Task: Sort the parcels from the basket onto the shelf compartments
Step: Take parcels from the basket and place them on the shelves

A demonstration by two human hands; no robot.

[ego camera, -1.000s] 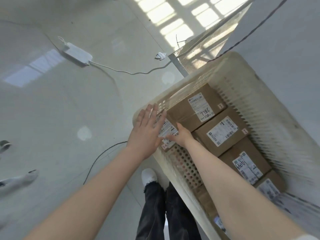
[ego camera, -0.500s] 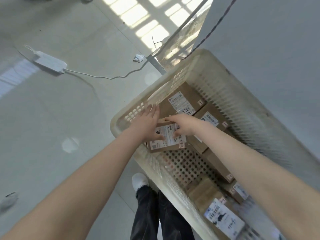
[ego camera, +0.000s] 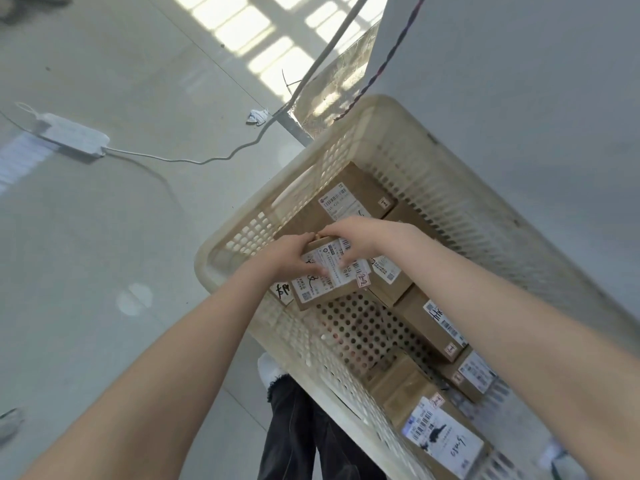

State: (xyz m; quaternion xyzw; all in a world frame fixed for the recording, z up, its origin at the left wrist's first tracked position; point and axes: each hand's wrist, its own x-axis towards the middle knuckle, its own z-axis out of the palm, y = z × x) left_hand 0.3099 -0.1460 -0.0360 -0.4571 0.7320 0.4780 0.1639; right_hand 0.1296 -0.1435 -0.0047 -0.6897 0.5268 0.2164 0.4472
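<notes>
A cream perforated plastic basket (ego camera: 450, 188) stands on the floor against a grey wall. Several brown cardboard parcels with white labels lie inside it. Both hands hold one small parcel (ego camera: 323, 289) tilted up at the basket's near left corner; its label carries a small tag reading 2-2. My left hand (ego camera: 294, 256) grips its left and far edge, thumb over the label. My right hand (ego camera: 353, 239) curls over the far right edge. Another parcel (ego camera: 349, 199) lies just beyond them. No shelf is in view.
A white power adapter (ego camera: 74, 135) and its cable (ego camera: 194, 161) lie on the shiny floor to the left. A crumpled scrap (ego camera: 257, 116) lies near a metal post. My dark trousers and a white shoe (ego camera: 272, 372) stand beside the basket's near wall.
Both hands have closed round the small parcel and tipped it up from the basket's corner. The camera has swung, showing more of the basket's inside.
</notes>
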